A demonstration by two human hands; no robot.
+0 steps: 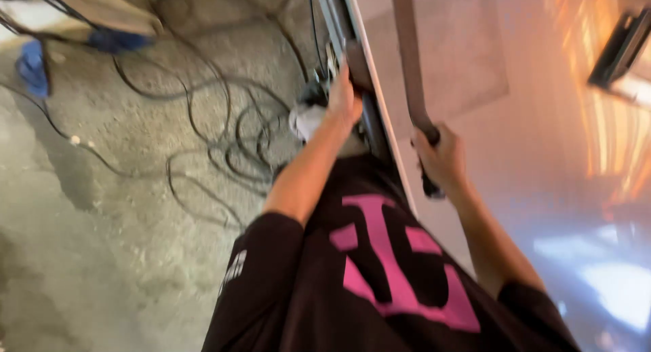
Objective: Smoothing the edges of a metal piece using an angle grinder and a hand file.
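Right hand [442, 159] wraps its fingers tightly around a long dark bar [409, 67] — the bar's top runs out of view. Left hand [344, 98] presses on the edge of a pale panel [468, 74]; blur hides whether its fingers are curled or flat. Black cables [224, 128] tangle on the concrete floor [102, 223] — what lies beneath the left hand is unclear.

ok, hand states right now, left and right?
Left hand: grip on the panel edge; whether closed cannot be told.
Right hand: closed around the long bar.
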